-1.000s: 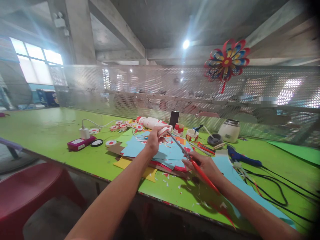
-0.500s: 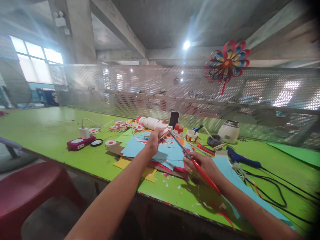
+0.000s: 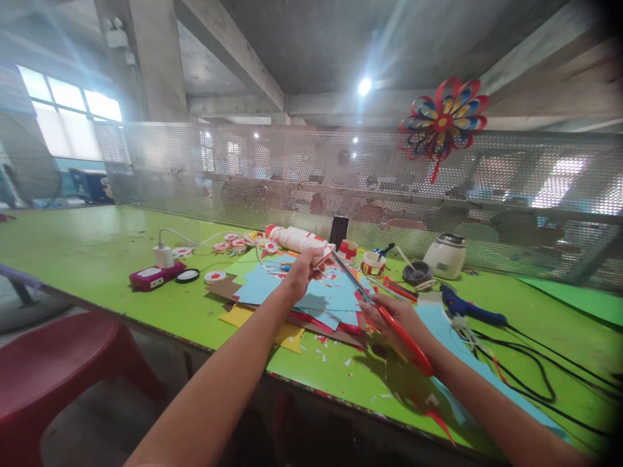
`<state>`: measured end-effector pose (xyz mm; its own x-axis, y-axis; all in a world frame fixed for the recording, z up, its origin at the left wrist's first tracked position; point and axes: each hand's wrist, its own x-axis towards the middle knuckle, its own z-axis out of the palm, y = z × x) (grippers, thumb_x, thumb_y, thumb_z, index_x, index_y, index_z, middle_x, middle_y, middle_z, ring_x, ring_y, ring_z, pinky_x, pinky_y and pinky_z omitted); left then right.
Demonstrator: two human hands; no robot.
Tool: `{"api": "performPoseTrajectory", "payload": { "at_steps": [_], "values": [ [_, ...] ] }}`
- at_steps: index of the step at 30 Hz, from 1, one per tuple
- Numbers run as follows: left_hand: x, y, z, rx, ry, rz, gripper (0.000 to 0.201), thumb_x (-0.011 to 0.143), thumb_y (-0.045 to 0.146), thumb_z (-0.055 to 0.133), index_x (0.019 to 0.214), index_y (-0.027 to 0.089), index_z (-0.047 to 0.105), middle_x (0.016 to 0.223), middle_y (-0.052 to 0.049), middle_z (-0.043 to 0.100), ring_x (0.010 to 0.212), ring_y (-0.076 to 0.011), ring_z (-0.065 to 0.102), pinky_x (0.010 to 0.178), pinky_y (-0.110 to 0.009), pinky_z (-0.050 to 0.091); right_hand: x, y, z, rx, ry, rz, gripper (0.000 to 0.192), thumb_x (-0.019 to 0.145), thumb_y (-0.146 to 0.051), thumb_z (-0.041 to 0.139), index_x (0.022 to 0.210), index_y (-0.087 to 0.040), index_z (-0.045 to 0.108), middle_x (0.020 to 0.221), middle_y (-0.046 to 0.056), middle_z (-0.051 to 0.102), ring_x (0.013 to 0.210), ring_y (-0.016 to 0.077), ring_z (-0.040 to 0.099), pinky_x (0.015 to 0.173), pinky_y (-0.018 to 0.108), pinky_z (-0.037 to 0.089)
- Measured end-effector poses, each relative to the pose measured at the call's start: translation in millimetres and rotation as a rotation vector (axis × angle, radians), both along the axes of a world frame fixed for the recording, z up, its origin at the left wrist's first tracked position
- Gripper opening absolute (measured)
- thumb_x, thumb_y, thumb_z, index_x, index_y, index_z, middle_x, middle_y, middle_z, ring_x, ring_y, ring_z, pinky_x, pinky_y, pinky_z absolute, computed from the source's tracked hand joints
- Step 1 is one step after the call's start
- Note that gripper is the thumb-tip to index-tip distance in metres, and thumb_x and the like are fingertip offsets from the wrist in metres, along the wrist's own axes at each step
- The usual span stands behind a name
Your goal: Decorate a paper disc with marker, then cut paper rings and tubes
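Head view. The left hand is raised above the green table, fingers pinched together on a small red-and-white paper piece. The right hand is closed around the red handles of the scissors; the blades run up and to the left, with their tips at the paper piece. Whether the blades are parted or together cannot be told. The two hands are apart, linked only by the scissors.

Below the hands lies a stack of coloured paper sheets: blue on top, with red, yellow and brown edges showing. Small paper scraps are scattered on the table just near of the stack.

Left of the stack: a pink power strip with a white plug and cable. Far of the stack: a white roll, a dark upright block and two small red-and-white cups. To the right: a white pot, a blue glue gun and black cables.

A perforated metal screen stands along the far table edge; a multicoloured paper pinwheel hangs on it. A red plastic stool stands near left.
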<state>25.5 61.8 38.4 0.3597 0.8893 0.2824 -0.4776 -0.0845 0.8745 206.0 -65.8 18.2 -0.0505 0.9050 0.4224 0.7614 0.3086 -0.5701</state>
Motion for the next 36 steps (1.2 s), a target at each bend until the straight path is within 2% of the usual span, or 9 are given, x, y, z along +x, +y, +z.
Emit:
{"api": "performPoseTrajectory", "payload": {
  "at_steps": [4, 9, 13, 19, 26, 31, 36],
  "values": [
    [-1, 2, -1.3, 0.023, 0.024, -0.041, 0.025, 0.068, 0.031, 0.055, 0.081, 0.012, 0.066, 0.076, -0.007, 0.067, 0.053, -0.0099, 0.047, 0.046, -0.022, 0.031, 1, 0, 1.7, -0.026, 0.042, 0.028, 0.041, 0.085, -0.056, 0.048, 0.074, -0.019, 0.063, 0.059, -0.001, 0.056, 0.05, 0.0121, 0.047, 0.046, 0.024, 0.04],
    [-1, 4, -2.4, 0.064, 0.046, -0.082, 0.039, 0.067, 0.033, 0.058, 0.101, 0.014, 0.066, 0.077, -0.007, 0.068, 0.054, -0.0105, 0.047, 0.047, -0.021, 0.032, 2, 1, 1.2, -0.04, 0.059, 0.031, 0.042, 0.085, -0.057, 0.048, 0.077, -0.019, 0.063, 0.057, -0.002, 0.054, 0.05, 0.0126, 0.048, 0.047, 0.025, 0.04],
    [-1, 6, -3.7, 0.085, 0.052, -0.099, 0.041, 0.067, 0.034, 0.058, 0.101, 0.013, 0.066, 0.079, -0.008, 0.067, 0.056, -0.0112, 0.048, 0.048, -0.022, 0.032, 3, 2, 0.7, -0.045, 0.07, 0.025, 0.041, 0.085, -0.056, 0.049, 0.079, -0.018, 0.065, 0.056, -0.002, 0.053, 0.048, 0.0122, 0.047, 0.045, 0.024, 0.04],
    [-6, 9, -5.9, 0.108, 0.041, -0.173, 0.053, 0.063, 0.025, 0.054, 0.114, 0.015, 0.062, 0.088, -0.007, 0.067, 0.064, -0.0126, 0.053, 0.054, -0.023, 0.037, 3, 1, 2.4, -0.048, 0.075, 0.04, 0.04, 0.086, -0.053, 0.049, 0.075, -0.019, 0.066, 0.054, -0.001, 0.054, 0.046, 0.0119, 0.048, 0.043, 0.024, 0.041],
    [-9, 13, -7.7, 0.094, 0.033, -0.214, 0.055, 0.059, 0.02, 0.05, 0.112, 0.015, 0.063, 0.093, -0.008, 0.067, 0.068, -0.0128, 0.055, 0.059, -0.024, 0.039, 2, 0, 1.0, -0.049, 0.096, 0.066, 0.043, 0.086, -0.057, 0.045, 0.075, -0.02, 0.064, 0.053, -0.001, 0.055, 0.049, 0.0145, 0.053, 0.046, 0.027, 0.044],
    [-9, 13, -8.3, 0.087, 0.041, -0.214, 0.056, 0.057, 0.018, 0.049, 0.111, 0.015, 0.064, 0.092, -0.007, 0.067, 0.065, -0.0125, 0.055, 0.057, -0.023, 0.039, 2, 0, 0.3, -0.073, 0.11, 0.061, 0.044, 0.086, -0.058, 0.046, 0.069, -0.02, 0.06, 0.052, -0.002, 0.052, 0.047, 0.013, 0.05, 0.046, 0.026, 0.044],
    [-9, 12, -8.0, 0.103, 0.036, -0.204, 0.054, 0.055, 0.017, 0.049, 0.106, 0.014, 0.065, 0.087, -0.007, 0.066, 0.066, -0.013, 0.056, 0.056, -0.023, 0.04, 1, -1, 2.8, -0.073, 0.119, 0.058, 0.045, 0.084, -0.059, 0.047, 0.07, -0.02, 0.063, 0.051, -0.002, 0.052, 0.045, 0.0134, 0.05, 0.046, 0.027, 0.043]
  ]
}}
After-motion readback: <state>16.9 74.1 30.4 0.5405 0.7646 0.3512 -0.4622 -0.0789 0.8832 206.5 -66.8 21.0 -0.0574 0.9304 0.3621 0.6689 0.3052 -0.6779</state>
